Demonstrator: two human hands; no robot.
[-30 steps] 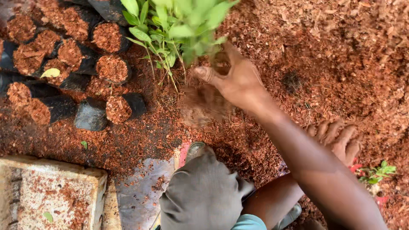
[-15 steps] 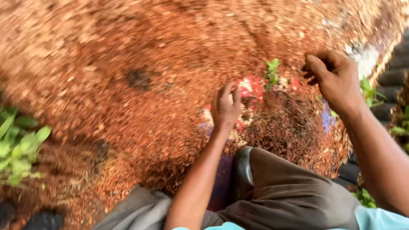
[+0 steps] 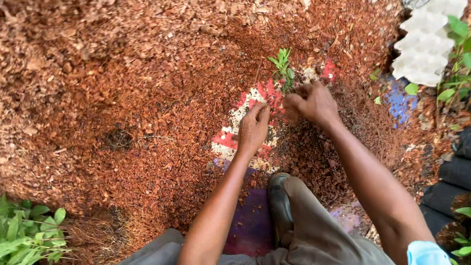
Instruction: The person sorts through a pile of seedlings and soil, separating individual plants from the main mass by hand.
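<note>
Small green thin-stemmed seedling [image 3: 283,68] pinched at base by right hand [image 3: 312,102]; left hand [image 3: 252,128] loosely curled, empty, just beside. Stem snap or root tear judged likely if pulled hard from reddish-brown coir mulch [image 3: 147,88].

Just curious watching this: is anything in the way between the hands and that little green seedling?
Nothing visible. The right hand is already at the base of the seedling, the left hand beside it on the patterned sheet; only loose red-brown husk lies around.

Reddish-brown coconut husk mulch [image 3: 122,73] covered the ground in flat daylight. A red, white and blue printed sheet [image 3: 230,140] lay beneath it. A white moulded egg tray [image 3: 427,44] sat upper right, black nursery bags [image 3: 454,176] at right, leafy seedlings [image 3: 29,230] lower left.
</note>
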